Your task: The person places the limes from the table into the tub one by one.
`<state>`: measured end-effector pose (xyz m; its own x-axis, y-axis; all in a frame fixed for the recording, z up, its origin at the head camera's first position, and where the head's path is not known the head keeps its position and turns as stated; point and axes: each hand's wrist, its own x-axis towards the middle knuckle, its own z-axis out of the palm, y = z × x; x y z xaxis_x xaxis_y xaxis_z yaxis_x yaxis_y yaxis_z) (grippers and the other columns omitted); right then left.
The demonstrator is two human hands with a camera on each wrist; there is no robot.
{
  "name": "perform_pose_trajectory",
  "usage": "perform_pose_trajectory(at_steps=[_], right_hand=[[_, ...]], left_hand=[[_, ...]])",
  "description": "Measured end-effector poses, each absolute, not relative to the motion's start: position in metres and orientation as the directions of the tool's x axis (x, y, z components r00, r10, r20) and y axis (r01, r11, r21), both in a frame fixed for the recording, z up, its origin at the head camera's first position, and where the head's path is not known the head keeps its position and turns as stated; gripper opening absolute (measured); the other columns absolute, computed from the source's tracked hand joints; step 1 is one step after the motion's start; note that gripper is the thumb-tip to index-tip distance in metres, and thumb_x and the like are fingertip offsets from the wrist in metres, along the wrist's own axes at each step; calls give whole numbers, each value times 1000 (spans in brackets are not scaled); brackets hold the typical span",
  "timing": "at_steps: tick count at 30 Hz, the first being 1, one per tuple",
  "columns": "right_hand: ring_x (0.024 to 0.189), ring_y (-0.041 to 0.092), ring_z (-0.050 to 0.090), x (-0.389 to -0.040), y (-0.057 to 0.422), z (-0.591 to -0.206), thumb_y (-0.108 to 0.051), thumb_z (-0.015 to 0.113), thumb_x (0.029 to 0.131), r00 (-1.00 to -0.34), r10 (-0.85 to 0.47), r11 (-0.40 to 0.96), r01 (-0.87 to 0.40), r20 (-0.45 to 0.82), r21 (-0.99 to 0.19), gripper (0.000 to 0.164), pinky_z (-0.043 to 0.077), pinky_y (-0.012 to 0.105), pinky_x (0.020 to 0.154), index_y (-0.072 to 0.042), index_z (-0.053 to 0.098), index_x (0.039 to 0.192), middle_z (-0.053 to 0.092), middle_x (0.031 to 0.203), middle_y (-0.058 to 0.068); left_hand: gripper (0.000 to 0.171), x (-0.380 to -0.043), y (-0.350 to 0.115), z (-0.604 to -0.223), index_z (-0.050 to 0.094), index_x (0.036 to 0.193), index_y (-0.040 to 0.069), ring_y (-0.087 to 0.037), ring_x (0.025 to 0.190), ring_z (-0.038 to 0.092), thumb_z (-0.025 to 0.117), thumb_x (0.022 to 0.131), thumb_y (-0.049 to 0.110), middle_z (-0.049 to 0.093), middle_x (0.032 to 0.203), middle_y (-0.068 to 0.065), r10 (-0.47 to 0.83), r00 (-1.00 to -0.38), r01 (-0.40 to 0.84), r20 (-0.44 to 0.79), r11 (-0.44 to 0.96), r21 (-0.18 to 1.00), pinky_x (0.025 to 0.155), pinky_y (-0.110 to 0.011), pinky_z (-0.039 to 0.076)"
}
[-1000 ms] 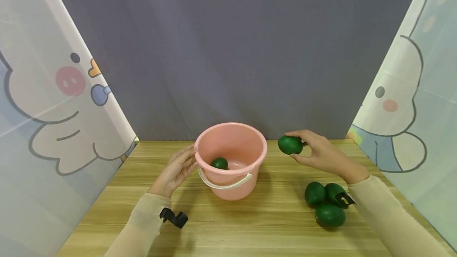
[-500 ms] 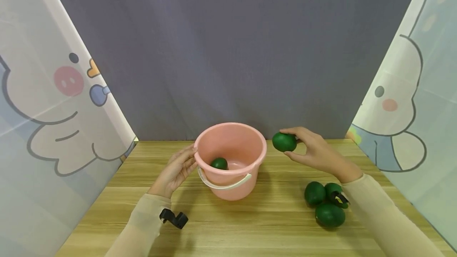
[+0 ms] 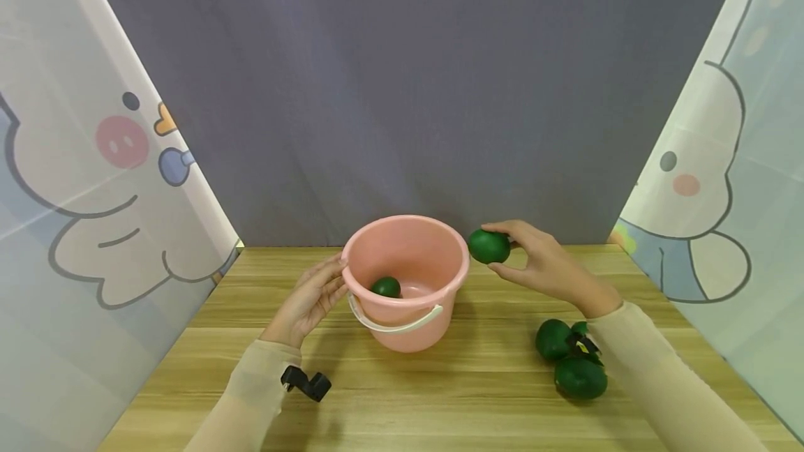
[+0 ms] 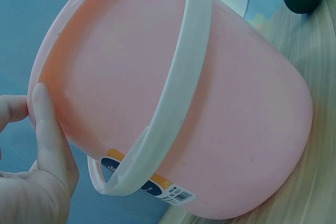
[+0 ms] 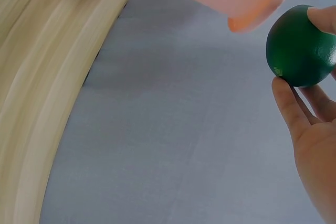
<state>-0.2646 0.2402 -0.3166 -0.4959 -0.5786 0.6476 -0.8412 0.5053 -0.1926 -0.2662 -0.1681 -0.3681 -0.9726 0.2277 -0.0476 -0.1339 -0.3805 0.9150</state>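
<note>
Green fruit (image 3: pixel 489 247) is pinched between thumb and parted fingers of right hand (image 3: pixel 545 267), raised just right of pink bucket (image 3: pixel 414 342). Bucket's left rim is touched by left hand (image 3: pixel 308 302), fingers fairly straight, nothing gripped. Second fruit (image 3: pixel 386 288) is contained inside; more fruits (image 3: pixel 581 378) are clustered near right on tabletop (image 3: pixel 465 403).

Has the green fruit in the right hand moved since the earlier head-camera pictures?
Yes. In the head view, the held green fruit has moved left with the right hand, closer to the bucket, which sits where it was.
</note>
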Motion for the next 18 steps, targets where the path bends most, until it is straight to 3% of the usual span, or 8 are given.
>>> perform_pose_trajectory(at_steps=[8, 18], right_hand=[[102, 16, 62, -267, 232, -317, -5, 87, 77, -504, -571, 499, -840, 648, -214, 67, 60, 29, 81, -6, 57, 137, 61, 124, 6], [104, 17, 62, -270, 220, -315, -2, 87, 75, -472, -575, 457, -863, 668, -216, 70, 58, 23, 86, -7, 57, 138, 61, 126, 6]], left_hand=[[53, -266, -168, -368, 35, 151, 0, -5, 80, 62, 56, 104, 14, 57, 113, -7, 226, -973, -137, -51, -385, 913, 74, -10, 57], [53, -266, -168, -369, 35, 151, 0, -5, 80, 63, 56, 104, 14, 58, 115, -8, 226, -973, -135, -47, -393, 909, 75, -10, 57]])
